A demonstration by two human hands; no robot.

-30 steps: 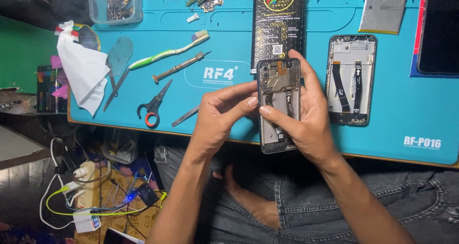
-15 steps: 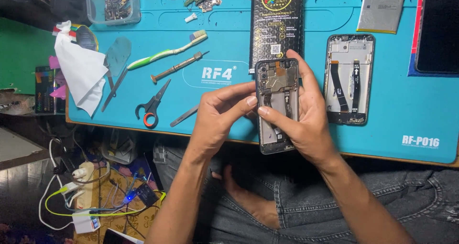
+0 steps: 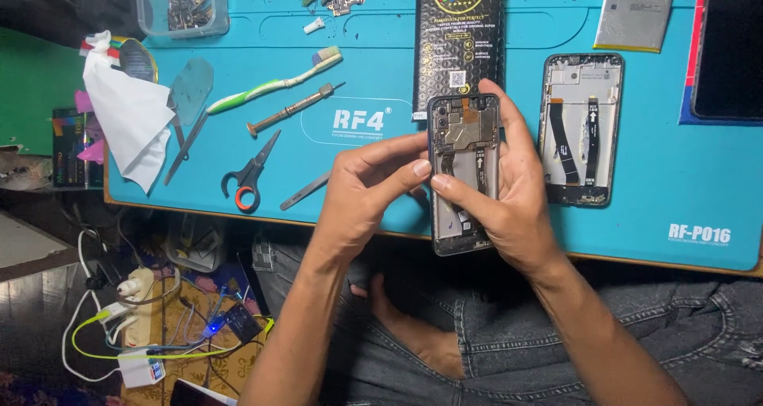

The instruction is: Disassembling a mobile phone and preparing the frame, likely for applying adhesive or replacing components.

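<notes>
An opened phone body (image 3: 465, 147) with its circuit board and flex cables exposed is held above the near edge of the blue work mat (image 3: 358, 199). My right hand (image 3: 517, 207) cradles it from behind and the right side, thumb across its middle. My left hand (image 3: 366, 187) comes in from the left, its fingertips pressing on the phone's inner left part. A second opened phone frame (image 3: 580, 128) with two flex cables lies flat on the mat just to the right.
On the mat lie a black parts box (image 3: 458, 32), scissors (image 3: 250, 175), a screwdriver (image 3: 290, 112), a toothbrush (image 3: 274, 80), tweezers (image 3: 306, 190), a white cloth (image 3: 127, 116), a clear parts tub (image 3: 181, 7) and a silver battery (image 3: 636, 12). Cables and a power strip (image 3: 135, 295) sit on the floor.
Both hands stay on the phone. The left fingertips have shifted slightly on its inner left part; the phone itself has hardly moved.
</notes>
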